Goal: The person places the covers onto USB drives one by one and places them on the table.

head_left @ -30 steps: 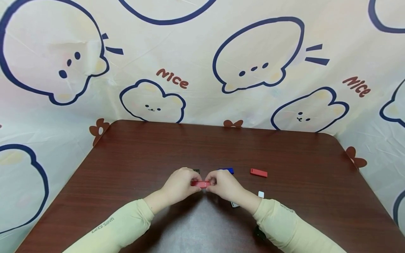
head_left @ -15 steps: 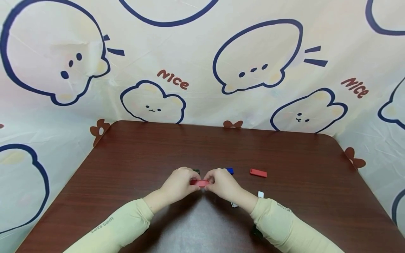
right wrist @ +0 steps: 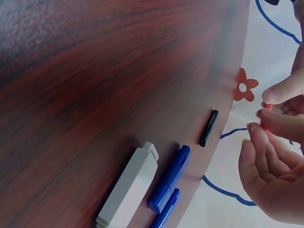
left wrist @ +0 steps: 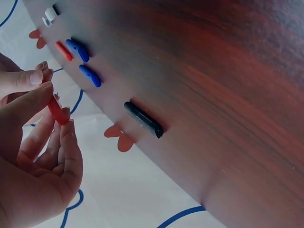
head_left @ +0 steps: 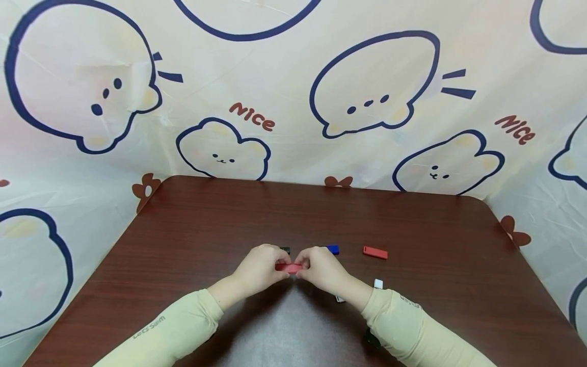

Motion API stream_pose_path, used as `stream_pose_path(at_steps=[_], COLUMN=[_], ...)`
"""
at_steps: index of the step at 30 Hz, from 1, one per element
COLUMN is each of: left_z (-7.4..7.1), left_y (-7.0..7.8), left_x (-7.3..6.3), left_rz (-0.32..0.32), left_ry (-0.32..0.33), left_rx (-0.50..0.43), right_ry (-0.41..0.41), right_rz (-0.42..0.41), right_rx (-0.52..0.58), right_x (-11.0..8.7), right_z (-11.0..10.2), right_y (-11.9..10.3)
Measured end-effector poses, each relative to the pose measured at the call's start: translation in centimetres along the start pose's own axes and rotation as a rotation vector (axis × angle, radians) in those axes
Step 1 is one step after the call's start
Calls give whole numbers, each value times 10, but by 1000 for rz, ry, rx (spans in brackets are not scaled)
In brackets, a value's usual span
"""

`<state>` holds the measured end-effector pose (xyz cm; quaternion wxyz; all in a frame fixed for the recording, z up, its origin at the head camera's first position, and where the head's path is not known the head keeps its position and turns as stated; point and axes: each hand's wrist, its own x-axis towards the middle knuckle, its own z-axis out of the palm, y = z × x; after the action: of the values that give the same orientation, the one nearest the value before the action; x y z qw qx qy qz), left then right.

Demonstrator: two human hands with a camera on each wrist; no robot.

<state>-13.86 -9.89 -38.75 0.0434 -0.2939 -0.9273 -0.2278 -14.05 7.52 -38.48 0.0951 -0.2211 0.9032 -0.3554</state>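
Note:
Both hands meet over the middle of the table, holding one small red stick shaped like a USB flash drive (head_left: 290, 268) between them. My left hand (head_left: 260, 267) pinches its left end between thumb and fingers. At the other end, the thumb and fingertips of my right hand (head_left: 324, 267) pinch it. The left wrist view shows the red stick's lower part (left wrist: 58, 113) sticking out among the fingertips, the rest covered by them. Just behind the hands lie a black stick (left wrist: 143, 119) and two blue sticks (left wrist: 90, 76), partly hidden in the head view.
Another red stick (head_left: 375, 252) lies on the brown table (head_left: 220, 214) to the right. A white stick with a narrower end (right wrist: 128, 187) is near my right wrist, with a white-and-grey piece (head_left: 340, 299) partly under it. A dark object (head_left: 372, 338) shows beneath the right sleeve.
The right hand has shifted slightly left, covering more of a blue stick behind it. Both hands still grip the red stick; the head view has tilted a little.

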Motion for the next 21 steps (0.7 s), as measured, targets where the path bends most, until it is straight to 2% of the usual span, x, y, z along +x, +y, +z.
stream_pose_path(at_steps=[7,13,17,21], left_z=[1,4,5,7], left_y=[-2,-9,-15,-20], left_x=[-2,-6,-9,-11], left_rz=[1,-2,-41,-65], left_ry=[-2,-9,-48,-83], left_rx=[-4,-25,-8,28], right_ry=[-19,-30,-99,-169], right_rz=[-19,-72,-83,-51], right_rx=[-12,-145,-199,-215], right_x=[1,3,4,6], right_z=[4,10,14,15], right_y=[1,-4,-7,-6])
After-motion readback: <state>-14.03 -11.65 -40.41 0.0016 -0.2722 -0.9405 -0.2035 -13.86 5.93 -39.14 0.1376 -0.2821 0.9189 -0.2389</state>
